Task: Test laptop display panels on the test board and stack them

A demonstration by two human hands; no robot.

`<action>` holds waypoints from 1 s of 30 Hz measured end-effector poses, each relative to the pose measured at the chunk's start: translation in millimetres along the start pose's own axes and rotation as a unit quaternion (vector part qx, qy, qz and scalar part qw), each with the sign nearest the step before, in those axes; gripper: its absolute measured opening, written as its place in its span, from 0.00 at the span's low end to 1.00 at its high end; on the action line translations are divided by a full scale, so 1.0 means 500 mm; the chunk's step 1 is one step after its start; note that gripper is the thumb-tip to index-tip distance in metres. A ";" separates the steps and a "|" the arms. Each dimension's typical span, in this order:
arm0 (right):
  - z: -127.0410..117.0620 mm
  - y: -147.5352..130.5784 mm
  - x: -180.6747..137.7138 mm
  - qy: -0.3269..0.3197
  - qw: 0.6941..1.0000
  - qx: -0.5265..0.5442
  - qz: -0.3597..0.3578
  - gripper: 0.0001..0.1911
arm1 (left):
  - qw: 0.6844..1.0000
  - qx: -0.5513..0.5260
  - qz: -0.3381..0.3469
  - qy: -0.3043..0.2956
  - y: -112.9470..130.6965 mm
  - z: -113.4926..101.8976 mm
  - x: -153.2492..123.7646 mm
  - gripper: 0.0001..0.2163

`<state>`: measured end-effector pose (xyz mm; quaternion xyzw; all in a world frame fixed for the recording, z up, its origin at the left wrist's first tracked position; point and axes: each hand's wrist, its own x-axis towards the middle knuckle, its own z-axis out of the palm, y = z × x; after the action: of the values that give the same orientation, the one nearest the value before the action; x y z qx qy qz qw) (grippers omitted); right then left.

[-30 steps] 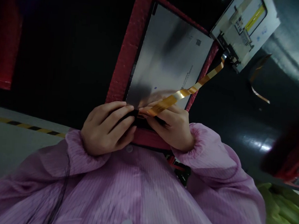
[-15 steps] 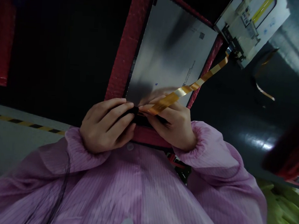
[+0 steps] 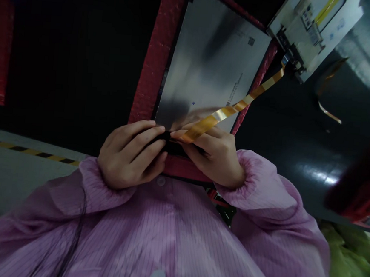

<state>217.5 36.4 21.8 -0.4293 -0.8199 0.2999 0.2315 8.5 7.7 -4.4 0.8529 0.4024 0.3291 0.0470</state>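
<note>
A display panel [image 3: 216,68] lies with its silvery metal back upward, a code square and small print on it. At its near edge my left hand [image 3: 131,153] is closed, fingertips pressed together beside a small dark part I cannot make out clearly. Facing it, my right hand [image 3: 217,156] pinches the end of an orange ribbon cable [image 3: 219,115]; the exact joint between the fingertips is hidden. From there the cable runs up and right to a white test board [image 3: 311,37].
Red padding [image 3: 153,55] frames the panel on the dark table [image 3: 82,62]. Another thin strip [image 3: 329,111] lies on the table at right. Red padded objects stand at the far left and right edges. Yellow-black floor tape [image 3: 30,151] shows at left.
Both hands stay almost in place, with only slight finger shifts at the panel's near edge. The view has moved a little; the cable keeps its course.
</note>
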 end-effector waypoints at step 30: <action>-0.005 0.012 0.008 -0.007 0.999 0.044 -0.030 0.11 | 0.996 0.038 0.072 -0.040 -0.006 -0.008 -0.003 0.23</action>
<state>220.2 43.2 19.9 -0.3919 -0.8197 0.3321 0.2533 3.4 8.0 -3.2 0.8932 0.3502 0.2819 0.0071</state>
